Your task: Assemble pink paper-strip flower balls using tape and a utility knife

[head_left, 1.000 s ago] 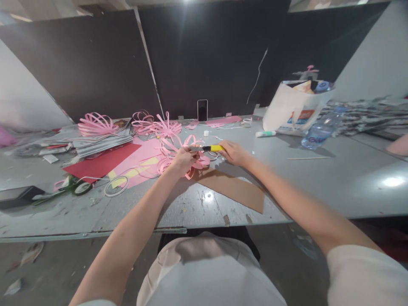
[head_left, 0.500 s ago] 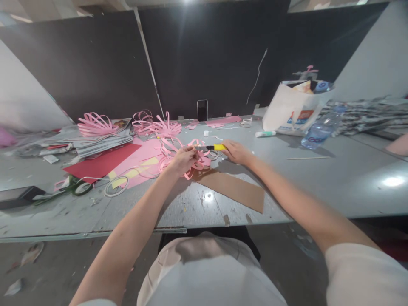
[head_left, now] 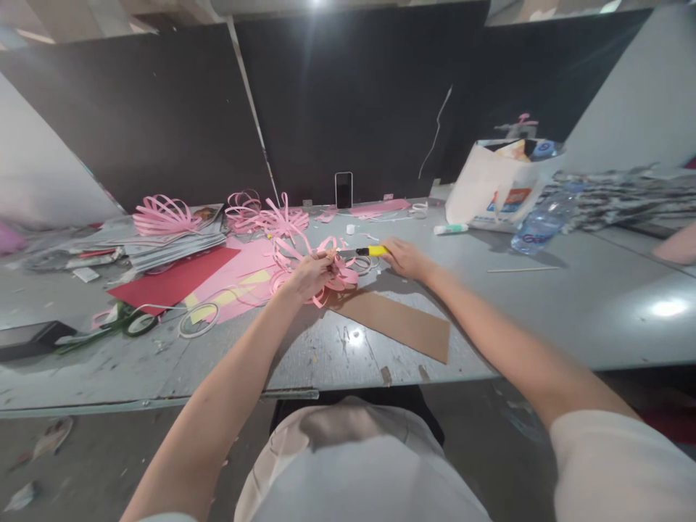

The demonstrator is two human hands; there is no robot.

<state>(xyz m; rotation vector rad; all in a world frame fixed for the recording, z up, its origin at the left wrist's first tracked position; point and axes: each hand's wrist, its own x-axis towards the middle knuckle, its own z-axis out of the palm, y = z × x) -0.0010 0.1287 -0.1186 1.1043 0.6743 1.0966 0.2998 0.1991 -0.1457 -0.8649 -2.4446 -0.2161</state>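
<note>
My left hand (head_left: 315,275) is closed on a bundle of looped pink paper strips (head_left: 285,250), which spreads out on both sides of it. My right hand (head_left: 402,259) grips the yellow handle of a tool (head_left: 376,251). The tool's black part and thin tip point left and reach the fingers of my left hand; the very end is too small to make out. A brown cardboard strip (head_left: 399,326) lies just in front of the bundle, and a coil of white cord (head_left: 363,265) is behind it, between my hands.
On the left are green scissors (head_left: 122,322), red paper (head_left: 177,279), a newspaper stack (head_left: 174,248) and a dark box (head_left: 32,339). A phone (head_left: 344,190) stands at the back. To the right are a white bag (head_left: 483,185), a bottle (head_left: 547,221) and a thin stick (head_left: 523,270).
The tool in my right hand has shifted very slightly to the right, away from my left fingers. My left hand keeps its hold on the pink strips.
</note>
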